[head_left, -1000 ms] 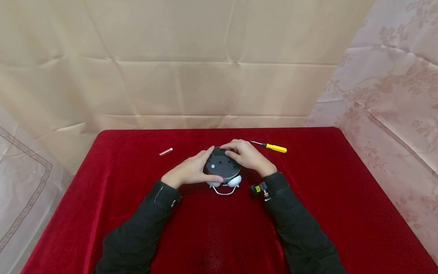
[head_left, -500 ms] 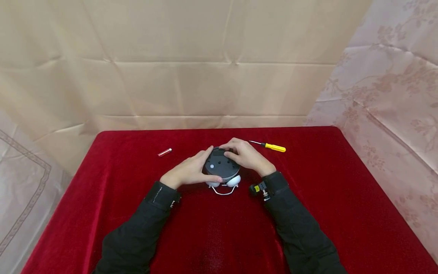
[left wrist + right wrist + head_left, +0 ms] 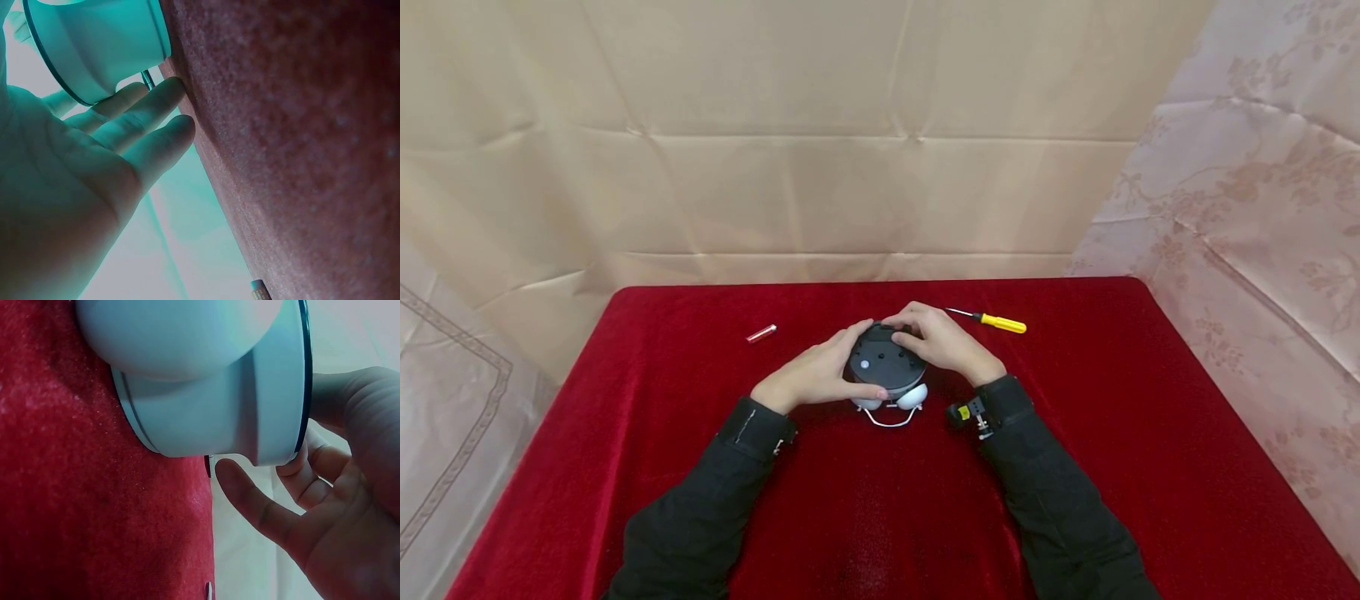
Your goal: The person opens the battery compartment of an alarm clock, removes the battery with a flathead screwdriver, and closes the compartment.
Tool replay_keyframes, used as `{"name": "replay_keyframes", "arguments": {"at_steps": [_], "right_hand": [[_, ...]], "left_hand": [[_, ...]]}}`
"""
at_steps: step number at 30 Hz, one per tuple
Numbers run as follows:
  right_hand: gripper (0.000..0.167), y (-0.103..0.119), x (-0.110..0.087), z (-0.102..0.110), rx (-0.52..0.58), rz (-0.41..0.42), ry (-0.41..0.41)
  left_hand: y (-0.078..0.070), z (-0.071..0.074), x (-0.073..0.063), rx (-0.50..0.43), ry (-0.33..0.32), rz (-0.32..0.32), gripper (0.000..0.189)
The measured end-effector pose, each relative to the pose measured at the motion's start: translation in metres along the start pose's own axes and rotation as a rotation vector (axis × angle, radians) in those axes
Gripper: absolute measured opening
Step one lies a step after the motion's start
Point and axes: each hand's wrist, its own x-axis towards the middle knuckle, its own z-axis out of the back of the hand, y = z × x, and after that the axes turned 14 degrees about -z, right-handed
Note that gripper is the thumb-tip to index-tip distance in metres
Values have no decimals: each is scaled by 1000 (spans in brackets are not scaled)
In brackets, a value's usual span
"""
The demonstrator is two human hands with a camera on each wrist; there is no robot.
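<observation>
A twin-bell alarm clock (image 3: 889, 375) lies face down at the middle of the table, its round black back up. White bells (image 3: 913, 397) and a thin wire handle (image 3: 891, 425) point toward me. My left hand (image 3: 812, 372) grips the clock's left side, thumb across the near edge by a bell and forefinger at the far rim. At the far right of the back, my right hand (image 3: 946, 342) holds the rim with bent fingers, its thumb on the black back. In the right wrist view, the clock's white side (image 3: 187, 419) shows beside that hand.
A yellow-handled screwdriver (image 3: 1003, 324) lies beyond my right hand, shaft pointing left. To the far left of the clock lies a small red and silver battery (image 3: 762, 334). Red cloth (image 3: 865, 517) covers the table, with a beige curtain (image 3: 850, 192) behind it.
The left forefinger has shifted slightly right along the clock's far rim. Both hands otherwise keep their places, and the clock stays put.
</observation>
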Motion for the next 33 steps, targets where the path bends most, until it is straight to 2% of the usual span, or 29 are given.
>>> {"name": "replay_keyframes", "arguments": {"at_steps": [6,21,33], "right_hand": [[34,-1,0,0,1,2,-1],[39,-3,-1,4,-55,2,-14],[36,-4,-2,5,-60,-19,-23]], "left_hand": [[1,-1,1,-2,-5,-16,100],[1,0,1,3,-2,0,101],[2,-1,1,12,2,7,103]]}}
